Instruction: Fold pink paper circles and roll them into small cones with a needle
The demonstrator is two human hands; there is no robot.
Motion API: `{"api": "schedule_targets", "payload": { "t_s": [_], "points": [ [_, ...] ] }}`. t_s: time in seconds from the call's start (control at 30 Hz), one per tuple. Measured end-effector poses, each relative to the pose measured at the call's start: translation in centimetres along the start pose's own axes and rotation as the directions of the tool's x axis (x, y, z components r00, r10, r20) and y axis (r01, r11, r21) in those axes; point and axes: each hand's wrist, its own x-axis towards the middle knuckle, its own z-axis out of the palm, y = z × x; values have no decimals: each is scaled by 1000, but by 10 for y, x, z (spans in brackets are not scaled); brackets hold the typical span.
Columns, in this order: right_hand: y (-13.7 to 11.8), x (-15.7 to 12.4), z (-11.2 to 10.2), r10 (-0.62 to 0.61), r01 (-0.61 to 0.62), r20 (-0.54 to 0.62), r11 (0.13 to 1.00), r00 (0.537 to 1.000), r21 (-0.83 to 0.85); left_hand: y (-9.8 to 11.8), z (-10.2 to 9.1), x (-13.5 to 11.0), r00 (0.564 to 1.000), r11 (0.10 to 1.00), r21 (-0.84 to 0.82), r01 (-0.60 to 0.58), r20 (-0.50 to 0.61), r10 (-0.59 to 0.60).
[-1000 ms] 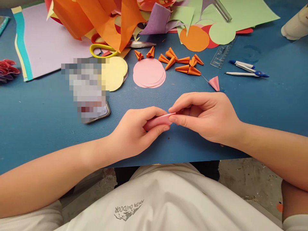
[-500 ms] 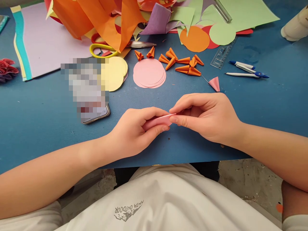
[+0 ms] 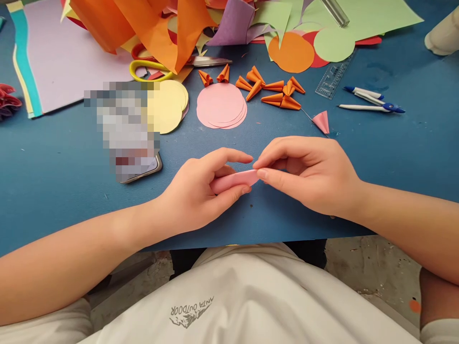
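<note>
A piece of folded pink paper is held between both hands above the table's near edge. My left hand grips its left part, thumb along the front, with the index finger lifted off. At the right end, my right hand pinches the paper between thumb and fingertips. Beyond the hands lies a stack of pink paper circles. A small pink paper cone rests by a thin needle-like stick. Several orange paper cones are grouped behind it.
Yellow paper circles lie beside a phone, its screen blurred. Scissors sit under orange paper scraps. To the right are a clear ruler, a blue-and-white compass and a pale bottle.
My left index finger has lifted away from the folded pink paper. Both hands keep hold of it, and the view has shifted slightly.
</note>
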Motion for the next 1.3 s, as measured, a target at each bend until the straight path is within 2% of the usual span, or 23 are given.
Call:
{"api": "schedule_targets", "payload": {
  "t_s": [0.13,0.23,0.4,0.57,0.7,0.87,1.03,1.13,1.3],
  "points": [
    [3,0,3,-67,73,67,993,995,-88,0,-1,2,995,999,31,-45,94,42],
    [5,1,5,-80,90,76,986,994,-139,2,-2,2,992,998,51,-43,122,37],
    [5,1,6,-54,56,35,997,998,-58,3,-1,2,998,999,-14,28,55,-28],
    [3,1,3,51,-50,-7,998,999,48,1,-1,5,989,957,-255,142,1,-146],
    [2,5,-1,158,-156,-8,981,987,119,0,-1,7,982,895,-410,174,0,-191],
    [1,8,-4,193,-190,-2,969,981,159,-2,-1,8,978,882,-439,170,-38,-207],
    [3,8,-2,181,-172,-50,973,982,157,0,0,10,979,875,-469,120,-88,-182],
    [4,8,0,182,-167,-66,969,981,181,4,1,11,964,874,-465,142,-137,-229],
    [2,8,-2,208,-206,10,958,978,200,6,-2,13,949,858,-482,175,-148,-277]
  ]
}}
